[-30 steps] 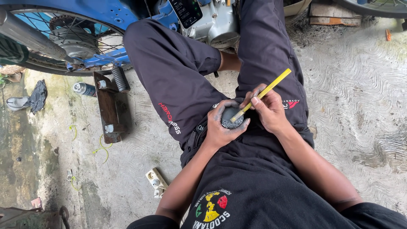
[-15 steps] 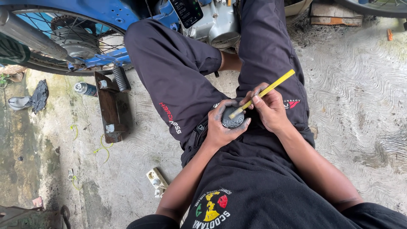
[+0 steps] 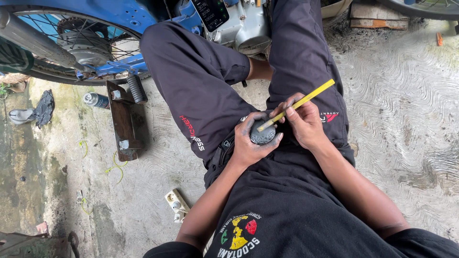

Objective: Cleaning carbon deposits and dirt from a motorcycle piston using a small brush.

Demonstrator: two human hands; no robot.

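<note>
Concrete floor (image 3: pixel 392 95) below — right hand (image 3: pixel 303 124) pinches yellow stick (image 3: pixel 296 104) slanting down-left into left hand (image 3: pixel 248 145)'s gripped round part (image 3: pixel 262 136).

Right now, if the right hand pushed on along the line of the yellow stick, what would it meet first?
The right hand points the yellow stick down-left; its tip already seems to touch the round dark part cupped in the left hand. That part comes first, though depth is unclear.

Underside of the round grey part (image 3: pixel 262 134) hidden inside the left hand (image 3: pixel 251 143). Lower tip of the yellow stick (image 3: pixel 297 103) blurred against it; mid-length covered by the right hand (image 3: pixel 303 123). Blue motorcycle (image 3: pixel 95 19) cut off by the top edge. Feet concealed beneath it. White object (image 3: pixel 175 203) on the floor too small to identify.
</note>
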